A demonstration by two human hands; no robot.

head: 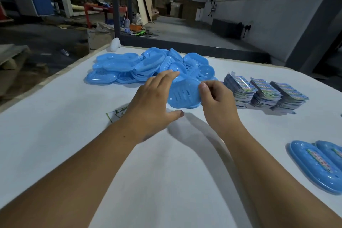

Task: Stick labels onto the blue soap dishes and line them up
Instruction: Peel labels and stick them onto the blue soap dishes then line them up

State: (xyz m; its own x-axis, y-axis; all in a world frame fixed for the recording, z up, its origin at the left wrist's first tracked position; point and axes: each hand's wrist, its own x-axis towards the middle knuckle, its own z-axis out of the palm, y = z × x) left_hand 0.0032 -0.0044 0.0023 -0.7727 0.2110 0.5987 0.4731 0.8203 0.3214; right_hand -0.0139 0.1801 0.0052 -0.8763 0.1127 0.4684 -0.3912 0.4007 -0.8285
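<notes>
1. Dish (182, 94), blue w/ slotted base, is held tilted just above the white table (74, 135), between both hands.
2. Right hand (216, 102) is seen gripping the dish's right edge: thumb on top, fingers curled under the rim.
3. Left hand (155, 103) is laid flat w/ straight fingers spread over the dish's left/far edge; thumb is stretched out below, near the tabletop. No curl round the dish is shown, so the hand is taken as relaxed/flat, touching only.
4. Heap of unlabelled blue dishes (148, 68) is found just beyond the left hand's fingertips, piled loosely, some upside down.
5. Label stacks (264, 92), three side by side, are set just right of the right hand, printed faces up; print too small to be read.
6. Labelled dishes (318, 164), two overlapping, are placed well right of the right forearm, nearer the body than the hand, each w/ a colourful strip on top; the farther one is cut by the frame edge.
7. Flat printed sheet (116, 114) is partly hidden under the left wrist, on the table.
8. White rounded object (115, 44) is seen far beyond the left hand, at the table's far-left corner; what it is can't be told.
</notes>
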